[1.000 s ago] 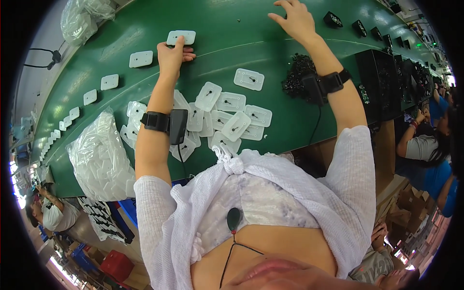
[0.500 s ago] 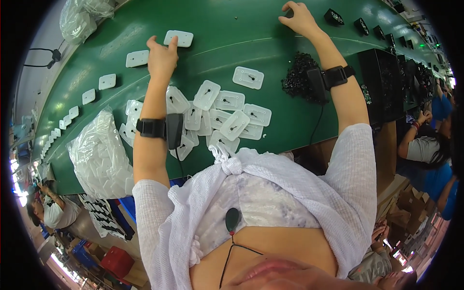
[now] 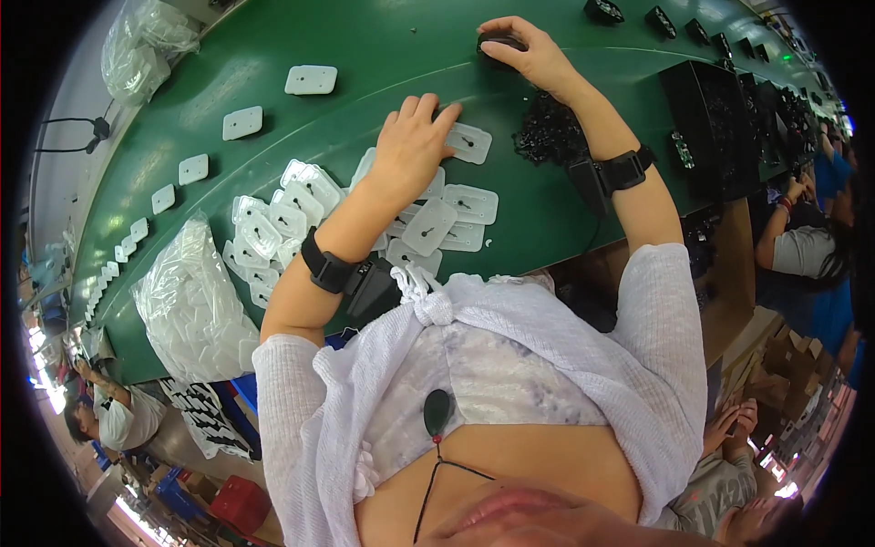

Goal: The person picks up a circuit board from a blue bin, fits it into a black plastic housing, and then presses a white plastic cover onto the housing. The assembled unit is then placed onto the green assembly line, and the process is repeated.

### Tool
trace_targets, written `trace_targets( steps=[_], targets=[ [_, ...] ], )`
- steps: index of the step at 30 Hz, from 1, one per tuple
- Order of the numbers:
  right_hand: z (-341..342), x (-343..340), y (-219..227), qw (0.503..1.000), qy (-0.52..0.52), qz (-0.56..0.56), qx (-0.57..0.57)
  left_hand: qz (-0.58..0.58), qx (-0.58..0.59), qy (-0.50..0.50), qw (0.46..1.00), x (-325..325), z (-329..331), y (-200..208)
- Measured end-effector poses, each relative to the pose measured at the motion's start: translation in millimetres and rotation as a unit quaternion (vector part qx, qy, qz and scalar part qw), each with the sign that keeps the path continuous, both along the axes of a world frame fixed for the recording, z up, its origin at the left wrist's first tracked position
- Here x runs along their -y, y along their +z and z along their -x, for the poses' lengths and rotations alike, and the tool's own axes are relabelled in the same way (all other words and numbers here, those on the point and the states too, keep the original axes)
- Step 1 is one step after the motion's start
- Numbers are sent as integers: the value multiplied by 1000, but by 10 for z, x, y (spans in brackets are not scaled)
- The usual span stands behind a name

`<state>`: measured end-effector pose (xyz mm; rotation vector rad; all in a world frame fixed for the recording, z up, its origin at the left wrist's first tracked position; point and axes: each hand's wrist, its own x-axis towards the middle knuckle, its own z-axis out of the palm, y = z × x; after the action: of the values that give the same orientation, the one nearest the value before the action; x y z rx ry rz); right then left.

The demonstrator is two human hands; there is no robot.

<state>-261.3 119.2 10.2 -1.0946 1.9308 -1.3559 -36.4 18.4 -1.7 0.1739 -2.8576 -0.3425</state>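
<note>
My left hand (image 3: pixel 412 146) is palm down with bent fingers at the left edge of a translucent plastic cover (image 3: pixel 470 144), thumb and forefinger about that edge; part of the cover is hidden. A small black screw-like piece lies on the cover. Farther off to the right, my right hand (image 3: pixel 527 56) is closed on a black box-shaped part (image 3: pixel 500 43). Beneath my left forearm lie several similar covers (image 3: pixel 428 226) in a loose pile, more of them (image 3: pixel 287 219) on its left side. Small black pieces (image 3: pixel 550 129) form a heap below my right hand.
White plastic covers (image 3: pixel 311 80) run in a curved row along the green table (image 3: pixel 365 46). A clear bag (image 3: pixel 193 305) of white parts sits at left. Black parts (image 3: pixel 603 11) line the far right, beside a black bin (image 3: pixel 697 123). Other people work at both sides.
My left hand has left the white cover in the row and come right and nearer, onto the translucent cover. The right hand has shifted left, showing more of its black part.
</note>
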Motion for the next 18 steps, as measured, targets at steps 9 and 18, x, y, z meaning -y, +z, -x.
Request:
trace_targets(
  steps=[9, 18],
  targets=[
    [198, -23, -206, 995, 3, 82, -55, 19, 10, -45, 999, 90, -59, 34],
    [205, -146, -58, 948, -35, -93, -302, 23, 8, 2, 1000, 162, -48, -68]
  ],
)
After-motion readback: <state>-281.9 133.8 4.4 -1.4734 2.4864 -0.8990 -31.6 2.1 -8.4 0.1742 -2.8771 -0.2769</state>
